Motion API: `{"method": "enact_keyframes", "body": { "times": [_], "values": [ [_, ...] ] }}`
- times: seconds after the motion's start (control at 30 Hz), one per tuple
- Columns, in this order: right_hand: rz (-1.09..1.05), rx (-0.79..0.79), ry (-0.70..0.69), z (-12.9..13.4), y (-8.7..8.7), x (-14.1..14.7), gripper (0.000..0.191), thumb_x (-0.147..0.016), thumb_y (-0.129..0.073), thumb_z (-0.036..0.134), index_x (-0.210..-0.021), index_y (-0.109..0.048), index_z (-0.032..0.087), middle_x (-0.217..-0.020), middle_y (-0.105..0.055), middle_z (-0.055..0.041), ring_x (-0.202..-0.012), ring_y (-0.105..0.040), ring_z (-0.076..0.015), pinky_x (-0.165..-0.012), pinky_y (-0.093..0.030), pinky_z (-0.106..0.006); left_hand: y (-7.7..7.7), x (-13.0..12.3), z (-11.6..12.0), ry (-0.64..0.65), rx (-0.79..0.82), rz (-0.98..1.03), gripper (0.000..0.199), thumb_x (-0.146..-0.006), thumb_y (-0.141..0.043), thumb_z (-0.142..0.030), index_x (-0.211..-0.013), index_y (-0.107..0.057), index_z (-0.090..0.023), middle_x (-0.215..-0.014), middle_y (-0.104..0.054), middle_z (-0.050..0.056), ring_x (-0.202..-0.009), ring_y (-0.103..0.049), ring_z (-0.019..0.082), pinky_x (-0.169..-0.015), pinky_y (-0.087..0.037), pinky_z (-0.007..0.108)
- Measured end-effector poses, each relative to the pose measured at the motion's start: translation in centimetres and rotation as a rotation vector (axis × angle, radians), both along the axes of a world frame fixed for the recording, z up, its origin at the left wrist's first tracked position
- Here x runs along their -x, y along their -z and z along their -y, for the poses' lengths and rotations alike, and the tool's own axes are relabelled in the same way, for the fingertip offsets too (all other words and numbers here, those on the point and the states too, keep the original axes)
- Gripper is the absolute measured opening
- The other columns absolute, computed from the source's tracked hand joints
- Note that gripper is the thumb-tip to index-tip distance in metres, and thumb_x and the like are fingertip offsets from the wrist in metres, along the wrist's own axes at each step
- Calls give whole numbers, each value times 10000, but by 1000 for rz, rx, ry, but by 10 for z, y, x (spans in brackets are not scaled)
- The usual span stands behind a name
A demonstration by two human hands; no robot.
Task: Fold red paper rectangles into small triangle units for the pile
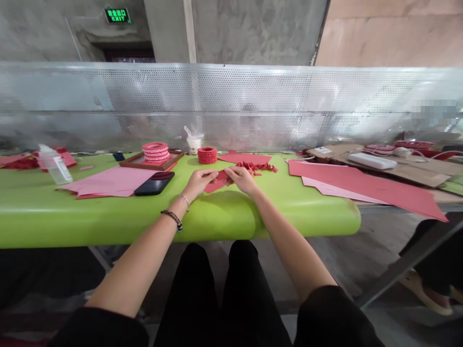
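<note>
Between my two hands is a small piece of red paper (pixel 222 175), pinched at both ends just above the table's front part. My left hand (pixel 201 182) grips its left end, and my right hand (pixel 240 177) has the right end. Under the hands lies another piece of red paper (pixel 214 187), partly covered. A heap of small folded red paper pieces (pixel 258 167) sits just beyond my right hand. Behind my left hand stands a round red ring of folded paper (pixel 207 155). A larger red sheet (pixel 246 157) lies at the back.
On the left are pink sheets (pixel 108 180), a black phone (pixel 155 183), stacked pink rings (pixel 156 152) on a brown wooden frame (pixel 170 164), and a glue bottle (pixel 56 165). A cup (pixel 194 143) stands behind. Right are long red sheets (pixel 365 183), cardboard (pixel 423 171) and a white power strip (pixel 372 161).
</note>
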State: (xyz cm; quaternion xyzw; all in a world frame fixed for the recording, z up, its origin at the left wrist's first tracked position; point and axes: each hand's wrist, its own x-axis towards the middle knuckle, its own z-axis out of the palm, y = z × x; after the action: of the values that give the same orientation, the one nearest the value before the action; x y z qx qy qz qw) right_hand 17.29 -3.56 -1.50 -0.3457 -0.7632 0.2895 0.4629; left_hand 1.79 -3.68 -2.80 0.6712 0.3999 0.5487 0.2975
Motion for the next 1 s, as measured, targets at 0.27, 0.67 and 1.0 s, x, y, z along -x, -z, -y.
{"method": "enact_keyframes", "body": {
  "times": [0.27, 0.67, 1.0],
  "values": [
    [8, -46, -4, -4, 4, -1, 302, -829, -404, 300, -668, -582, 116, -553, -593, -26, -483, -540, -87, -501, -445, -190, -1, -2, 2, 0, 27, -28, 216, -617, -636, -306, -748, -666, -136, -598, -637, 13, -574, -542, 124, -623, -448, 253],
    [100, -195, 139, -3, 3, -2, 322, -801, -422, 267, -507, -481, 149, -464, -473, 17, -434, -421, -75, -473, -337, -193, -1, -3, 4, 48, 52, -70, 201, -637, -617, -308, -731, -656, -135, -590, -624, 9, -579, -549, 128, -611, -435, 244],
    [227, -274, 144, 1, 2, 1, 304, -789, -417, 193, -488, -391, 163, -477, -404, 30, -466, -371, -81, -488, -266, -201, -2, -3, 6, 101, 42, -106, 288, -666, -562, -429, -622, -583, -144, -531, -540, -16, -517, -490, 105, -545, -399, 217]
  ]
}}
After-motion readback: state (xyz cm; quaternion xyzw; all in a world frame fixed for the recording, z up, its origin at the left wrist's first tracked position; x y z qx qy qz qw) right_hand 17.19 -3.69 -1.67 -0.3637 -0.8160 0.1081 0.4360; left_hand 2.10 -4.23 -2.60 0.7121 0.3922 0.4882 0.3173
